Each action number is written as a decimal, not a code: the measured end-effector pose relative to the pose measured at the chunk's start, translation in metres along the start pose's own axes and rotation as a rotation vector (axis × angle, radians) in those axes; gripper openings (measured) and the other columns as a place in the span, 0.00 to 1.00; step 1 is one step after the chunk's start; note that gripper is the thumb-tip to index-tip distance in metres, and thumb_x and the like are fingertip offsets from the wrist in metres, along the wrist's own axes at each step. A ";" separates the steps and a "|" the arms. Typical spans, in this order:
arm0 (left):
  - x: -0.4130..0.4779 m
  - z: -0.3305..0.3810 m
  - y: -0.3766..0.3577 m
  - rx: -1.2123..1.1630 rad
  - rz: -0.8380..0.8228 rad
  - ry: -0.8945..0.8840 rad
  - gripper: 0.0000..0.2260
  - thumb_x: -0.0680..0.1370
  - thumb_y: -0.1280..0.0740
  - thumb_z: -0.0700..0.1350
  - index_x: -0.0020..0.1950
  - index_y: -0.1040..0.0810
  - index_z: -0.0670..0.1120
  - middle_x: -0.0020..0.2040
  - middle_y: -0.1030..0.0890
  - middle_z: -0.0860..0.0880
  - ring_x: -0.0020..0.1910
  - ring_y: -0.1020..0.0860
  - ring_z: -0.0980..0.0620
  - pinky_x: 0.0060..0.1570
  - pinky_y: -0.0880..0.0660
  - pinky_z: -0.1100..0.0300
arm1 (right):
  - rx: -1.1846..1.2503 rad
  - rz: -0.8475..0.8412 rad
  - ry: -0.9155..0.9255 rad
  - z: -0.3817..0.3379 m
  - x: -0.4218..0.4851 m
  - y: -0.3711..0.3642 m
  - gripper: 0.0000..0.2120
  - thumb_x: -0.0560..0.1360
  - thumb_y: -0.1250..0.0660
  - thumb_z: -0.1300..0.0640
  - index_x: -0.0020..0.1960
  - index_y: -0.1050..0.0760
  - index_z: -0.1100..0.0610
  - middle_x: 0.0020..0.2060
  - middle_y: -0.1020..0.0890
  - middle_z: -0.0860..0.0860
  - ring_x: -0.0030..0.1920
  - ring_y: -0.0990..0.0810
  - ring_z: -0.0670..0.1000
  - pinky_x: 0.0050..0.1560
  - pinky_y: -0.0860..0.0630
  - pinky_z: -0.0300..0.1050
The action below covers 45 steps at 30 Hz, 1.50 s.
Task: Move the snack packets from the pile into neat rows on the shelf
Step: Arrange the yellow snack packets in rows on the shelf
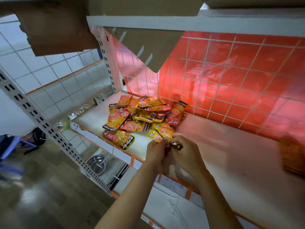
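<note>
White metal shelf (222, 154), red-backed grid: heaped orange-yellow foil snack packets (140, 116). Your left hand (156, 151) and right hand (184, 151) pinch one packet (162, 132); tugging may topple neighbours.

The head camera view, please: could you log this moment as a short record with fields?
pile: snack packets heaped at the shelf's back left
shelf: white board, red mesh-backed wall behind
left hand: gripping a packet at the pile's near edge
right hand: pinching the same packet
placed so far: blurred packets at far right
rows: none clearly visible
</note>
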<state>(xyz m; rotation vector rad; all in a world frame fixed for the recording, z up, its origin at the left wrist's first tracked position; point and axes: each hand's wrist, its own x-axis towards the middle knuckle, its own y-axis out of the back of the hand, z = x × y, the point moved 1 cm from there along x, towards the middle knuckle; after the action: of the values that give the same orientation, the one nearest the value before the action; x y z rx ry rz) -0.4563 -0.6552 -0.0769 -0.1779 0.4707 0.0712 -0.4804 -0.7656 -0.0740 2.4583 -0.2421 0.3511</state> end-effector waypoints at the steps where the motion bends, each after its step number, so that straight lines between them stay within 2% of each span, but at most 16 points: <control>1: -0.004 -0.004 -0.001 0.033 -0.019 -0.030 0.08 0.76 0.32 0.42 0.44 0.22 0.37 0.37 0.22 0.39 0.33 0.24 0.47 0.32 0.28 0.59 | 0.013 -0.019 -0.020 -0.001 -0.009 0.004 0.17 0.64 0.30 0.68 0.48 0.19 0.51 0.51 0.21 0.42 0.55 0.23 0.48 0.55 0.32 0.33; 3: -0.014 -0.007 -0.003 0.069 -0.076 -0.111 0.08 0.73 0.31 0.41 0.45 0.21 0.36 0.39 0.20 0.37 0.36 0.22 0.47 0.37 0.26 0.56 | 0.067 -0.016 -0.068 -0.003 -0.027 0.015 0.21 0.65 0.33 0.67 0.51 0.22 0.45 0.52 0.22 0.40 0.56 0.25 0.44 0.55 0.34 0.29; 5: -0.023 -0.008 -0.009 0.047 -0.173 -0.154 0.08 0.71 0.30 0.41 0.48 0.19 0.39 0.44 0.17 0.37 0.41 0.20 0.45 0.44 0.24 0.51 | 0.174 0.070 -0.152 -0.004 -0.042 0.027 0.19 0.66 0.37 0.62 0.52 0.25 0.43 0.52 0.23 0.42 0.55 0.25 0.44 0.56 0.30 0.34; 7: -0.034 -0.010 -0.019 0.084 -0.264 -0.167 0.07 0.72 0.29 0.38 0.49 0.19 0.43 0.45 0.17 0.39 0.43 0.20 0.45 0.46 0.24 0.50 | 0.212 0.242 -0.281 0.002 -0.051 0.038 0.15 0.71 0.36 0.55 0.56 0.26 0.48 0.55 0.22 0.47 0.56 0.23 0.47 0.55 0.27 0.42; 9: -0.044 -0.014 -0.031 0.139 -0.358 -0.177 0.08 0.72 0.29 0.35 0.50 0.19 0.44 0.45 0.16 0.41 0.44 0.19 0.45 0.49 0.23 0.49 | 0.215 0.386 -0.388 0.009 -0.057 0.051 0.17 0.74 0.31 0.50 0.61 0.27 0.54 0.56 0.22 0.49 0.54 0.22 0.49 0.55 0.25 0.45; 11: -0.050 -0.020 -0.043 0.221 -0.438 -0.216 0.11 0.71 0.30 0.32 0.51 0.19 0.44 0.47 0.16 0.42 0.46 0.18 0.42 0.51 0.22 0.45 | 0.227 0.472 -0.431 0.013 -0.063 0.067 0.18 0.73 0.28 0.51 0.61 0.27 0.54 0.51 0.21 0.48 0.51 0.21 0.48 0.53 0.25 0.44; 14: -0.059 -0.026 -0.066 0.310 -0.537 -0.239 0.15 0.65 0.30 0.37 0.51 0.18 0.43 0.47 0.16 0.40 0.49 0.18 0.37 0.51 0.22 0.41 | 0.197 0.552 -0.481 0.024 -0.075 0.093 0.20 0.71 0.27 0.56 0.61 0.27 0.54 0.48 0.21 0.48 0.49 0.22 0.48 0.50 0.28 0.41; 16: -0.066 -0.028 -0.085 0.278 -0.582 -0.187 0.13 0.66 0.28 0.36 0.50 0.18 0.41 0.46 0.16 0.40 0.45 0.18 0.40 0.49 0.21 0.46 | 0.174 0.612 -0.513 0.033 -0.084 0.110 0.19 0.72 0.28 0.58 0.61 0.27 0.55 0.47 0.21 0.49 0.49 0.22 0.50 0.50 0.29 0.42; 19: -0.077 -0.034 -0.118 0.209 -0.644 -0.088 0.08 0.74 0.34 0.30 0.50 0.20 0.38 0.43 0.17 0.43 0.39 0.18 0.50 0.39 0.20 0.58 | 0.141 0.680 -0.566 0.048 -0.094 0.142 0.21 0.70 0.28 0.61 0.62 0.27 0.55 0.46 0.20 0.51 0.46 0.21 0.51 0.49 0.25 0.45; 24: -0.078 -0.052 -0.177 0.280 -0.583 -0.100 0.07 0.75 0.32 0.32 0.50 0.22 0.41 0.43 0.17 0.44 0.38 0.20 0.50 0.34 0.23 0.63 | 0.048 0.785 -0.593 0.076 -0.111 0.199 0.21 0.72 0.32 0.59 0.65 0.28 0.55 0.48 0.21 0.50 0.46 0.21 0.52 0.43 0.26 0.45; 27: -0.077 -0.062 -0.207 0.323 -0.512 -0.135 0.10 0.74 0.29 0.35 0.53 0.23 0.42 0.44 0.17 0.44 0.38 0.19 0.51 0.31 0.24 0.63 | 0.085 0.836 -0.660 0.089 -0.123 0.225 0.21 0.73 0.35 0.64 0.65 0.29 0.58 0.44 0.25 0.49 0.41 0.24 0.50 0.39 0.31 0.43; 29: -0.073 -0.069 -0.222 0.399 -0.484 -0.180 0.12 0.72 0.27 0.38 0.54 0.23 0.44 0.45 0.16 0.46 0.40 0.17 0.51 0.38 0.19 0.57 | 0.086 0.859 -0.661 0.096 -0.130 0.239 0.21 0.74 0.36 0.65 0.66 0.30 0.58 0.47 0.24 0.51 0.37 0.27 0.45 0.39 0.33 0.42; 32: -0.071 -0.076 -0.243 0.517 -0.485 -0.257 0.11 0.71 0.26 0.43 0.50 0.21 0.51 0.45 0.15 0.50 0.42 0.17 0.51 0.46 0.19 0.49 | 0.062 0.874 -0.667 0.106 -0.134 0.257 0.21 0.73 0.36 0.67 0.66 0.30 0.60 0.46 0.25 0.50 0.39 0.28 0.47 0.40 0.34 0.42; 37: -0.075 -0.076 -0.270 0.659 -0.527 -0.393 0.12 0.72 0.27 0.43 0.54 0.20 0.51 0.44 0.17 0.52 0.42 0.19 0.54 0.42 0.23 0.62 | 0.051 0.891 -0.701 0.118 -0.136 0.276 0.20 0.73 0.36 0.67 0.63 0.28 0.58 0.37 0.28 0.42 0.37 0.27 0.45 0.42 0.29 0.44; 42: -0.072 -0.081 -0.284 0.802 -0.531 -0.459 0.15 0.71 0.27 0.44 0.58 0.18 0.50 0.47 0.16 0.51 0.45 0.19 0.54 0.50 0.23 0.58 | -0.007 0.889 -0.706 0.124 -0.141 0.287 0.18 0.74 0.35 0.64 0.63 0.27 0.57 0.45 0.26 0.47 0.45 0.25 0.50 0.47 0.29 0.45; 45: -0.070 -0.083 -0.290 0.827 -0.515 -0.474 0.21 0.71 0.26 0.46 0.64 0.23 0.50 0.51 0.16 0.48 0.46 0.21 0.54 0.47 0.28 0.63 | -0.019 0.883 -0.715 0.129 -0.142 0.291 0.18 0.74 0.35 0.64 0.63 0.27 0.57 0.48 0.26 0.47 0.46 0.27 0.48 0.47 0.30 0.43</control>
<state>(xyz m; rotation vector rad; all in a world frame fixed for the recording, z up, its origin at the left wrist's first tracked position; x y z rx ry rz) -0.5234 -0.9576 -0.0731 0.5263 -0.0549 -0.5723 -0.6646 -1.0603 -0.0507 2.2248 -1.6223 -0.2022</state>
